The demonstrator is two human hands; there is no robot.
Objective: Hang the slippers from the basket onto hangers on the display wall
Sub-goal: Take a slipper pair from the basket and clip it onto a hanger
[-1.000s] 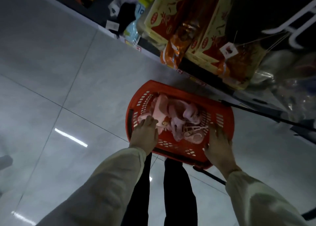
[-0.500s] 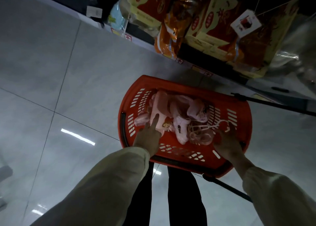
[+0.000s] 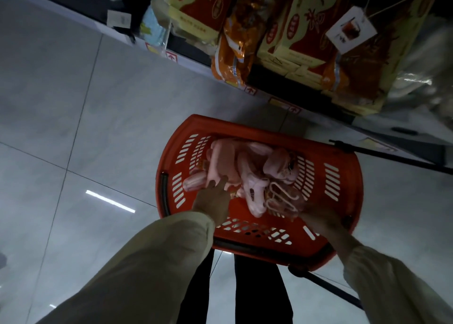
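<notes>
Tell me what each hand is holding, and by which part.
The left hand holds nothing: its straight forefinger touches a pink slipper in the basket. The right hand is at the white hangers; grip too dark to tell.

My right hand (image 3: 316, 222) is dark & blurred, grip unclear. My left sleeve (image 3: 157, 262) hides basket (image 3: 349, 196) near corner. Print on shelf tag (image 3: 351, 29) too small.

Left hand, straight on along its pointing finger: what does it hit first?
Probably the pink slipper in the red basket: the left hand has its forefinger stretched at it, the tip at or just short of its near end. Contact is unclear from this one view.
</notes>
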